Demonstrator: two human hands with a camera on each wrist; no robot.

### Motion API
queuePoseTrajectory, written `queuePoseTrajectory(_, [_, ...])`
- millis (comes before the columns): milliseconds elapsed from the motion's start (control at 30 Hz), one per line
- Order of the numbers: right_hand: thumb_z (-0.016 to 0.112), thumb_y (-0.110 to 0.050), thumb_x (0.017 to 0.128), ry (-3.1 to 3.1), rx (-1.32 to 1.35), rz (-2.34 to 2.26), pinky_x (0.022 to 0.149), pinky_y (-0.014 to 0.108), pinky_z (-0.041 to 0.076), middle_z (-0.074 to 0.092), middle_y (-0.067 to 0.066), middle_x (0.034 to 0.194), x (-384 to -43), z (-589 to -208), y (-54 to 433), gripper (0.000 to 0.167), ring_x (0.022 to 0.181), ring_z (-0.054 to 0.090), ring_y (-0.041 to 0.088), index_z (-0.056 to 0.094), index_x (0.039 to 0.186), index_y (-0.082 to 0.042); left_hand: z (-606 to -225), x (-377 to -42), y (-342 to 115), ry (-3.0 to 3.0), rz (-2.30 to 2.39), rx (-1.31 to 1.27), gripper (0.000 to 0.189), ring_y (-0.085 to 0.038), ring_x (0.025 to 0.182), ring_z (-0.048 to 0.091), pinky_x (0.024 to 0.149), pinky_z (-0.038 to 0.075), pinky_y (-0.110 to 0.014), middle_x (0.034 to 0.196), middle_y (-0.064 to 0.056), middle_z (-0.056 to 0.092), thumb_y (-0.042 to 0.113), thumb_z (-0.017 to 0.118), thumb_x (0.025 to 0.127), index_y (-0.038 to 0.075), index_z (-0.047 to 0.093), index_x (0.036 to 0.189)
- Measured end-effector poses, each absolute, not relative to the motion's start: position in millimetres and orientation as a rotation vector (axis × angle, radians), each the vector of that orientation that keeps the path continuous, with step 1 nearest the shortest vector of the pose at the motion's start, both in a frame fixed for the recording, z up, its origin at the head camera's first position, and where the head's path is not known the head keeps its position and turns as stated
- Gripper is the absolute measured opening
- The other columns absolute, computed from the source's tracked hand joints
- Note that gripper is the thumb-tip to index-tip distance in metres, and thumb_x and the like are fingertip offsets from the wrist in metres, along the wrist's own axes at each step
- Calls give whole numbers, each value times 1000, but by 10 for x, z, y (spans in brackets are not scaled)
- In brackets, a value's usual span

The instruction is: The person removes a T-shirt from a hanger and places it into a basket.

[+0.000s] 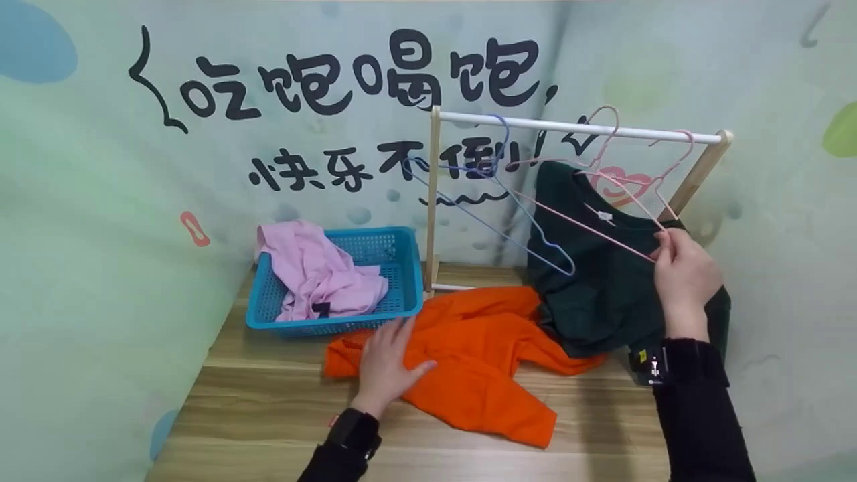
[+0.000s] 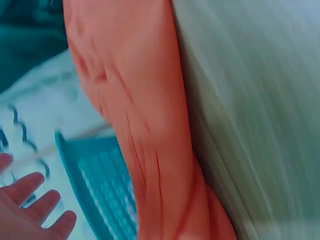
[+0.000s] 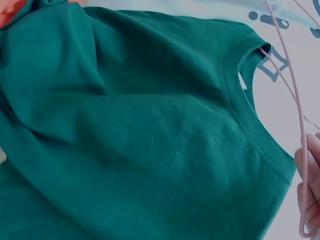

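Note:
My right hand (image 1: pixel 686 278) pinches the lower corner of a pink hanger (image 1: pixel 582 224) that hooks over the white rail. In the right wrist view, its fingers (image 3: pixel 312 175) lie around the hanger's end, beside a dark green shirt (image 3: pixel 150 130). That shirt hangs from another pink hanger (image 1: pixel 679 157), its neckline facing forward. Over an orange garment (image 1: pixel 479 361) spread on the table, my left hand (image 1: pixel 388 368) has its fingers spread; whether it touches the cloth I cannot tell. The left wrist view shows the orange garment (image 2: pixel 145 115) up close, with fingertips (image 2: pixel 65 222) apart from it.
A blue basket (image 1: pixel 402 268) holds a crumpled pink garment (image 1: pixel 315 268) draped over its left side. To its right stands a small wooden rack (image 1: pixel 433 201) with a white rail (image 1: pixel 535 123). A blue hanger (image 1: pixel 535 221) hangs near the rail's left end. A printed curtain (image 1: pixel 134 201) surrounds the table.

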State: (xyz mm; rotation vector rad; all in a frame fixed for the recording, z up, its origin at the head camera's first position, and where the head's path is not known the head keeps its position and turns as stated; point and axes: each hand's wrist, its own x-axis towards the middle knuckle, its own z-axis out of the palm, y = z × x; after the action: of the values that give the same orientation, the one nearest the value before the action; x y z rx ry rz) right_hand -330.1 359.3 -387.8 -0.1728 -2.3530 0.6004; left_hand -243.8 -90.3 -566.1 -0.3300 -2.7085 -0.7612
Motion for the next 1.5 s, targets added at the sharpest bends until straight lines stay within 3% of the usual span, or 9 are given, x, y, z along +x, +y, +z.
queuePoseTrajectory(167, [52,-31,104,-2396,-150,575,64,40,36,69,19,87,-3324,-3966,3531,34,76,62,38,68,105,-1,-5836,-2393,-625,-2853,-701,-405,101,-40,141,27,110,25,-63,158,-14,29,64,74,77,23,28,157])
queuePoseTrajectory(333, [49,-33,105,-2427,-142,593,67,42,39,68,20,89,-3329,-4046,3501,37,78,61,38,67,105,0,-5994,-2391,-461,-2970,-701,-365,107,-45,146,12,108,13,-72,163,-16,17,69,74,73,24,27,158])
queuePoseTrajectory(700, [54,-29,103,-2410,-87,719,89,53,46,65,21,117,-3252,-4333,3500,39,101,62,38,55,131,-2,-6212,-2503,-365,-3201,-678,-197,114,-48,146,3,98,8,-83,165,-13,9,78,69,67,33,18,159])
queuePoseTrajectory(967, [55,-35,101,-2438,-190,896,99,58,41,57,18,137,-3095,-4576,3491,63,119,57,37,29,152,-10,-6291,-2511,-367,-3214,-586,-186,114,-51,143,16,98,6,-83,157,-16,31,77,71,66,28,25,158])
queuePoseTrajectory(1233, [57,-35,99,-2341,-247,952,100,60,38,39,14,153,-2927,-4918,3472,71,128,50,35,21,157,-17,-6314,-2495,-351,-3137,-488,-199,107,-44,127,35,98,23,-79,135,-18,46,72,75,69,22,34,155])
queuePoseTrajectory(1500, [55,-36,100,-2430,-256,986,100,62,37,28,20,157,-2742,-5311,3344,72,131,45,40,18,158,-17,-6301,-2434,-295,-3052,-468,-243,68,-37,111,46,95,31,-75,111,-15,57,57,78,77,19,63,131])
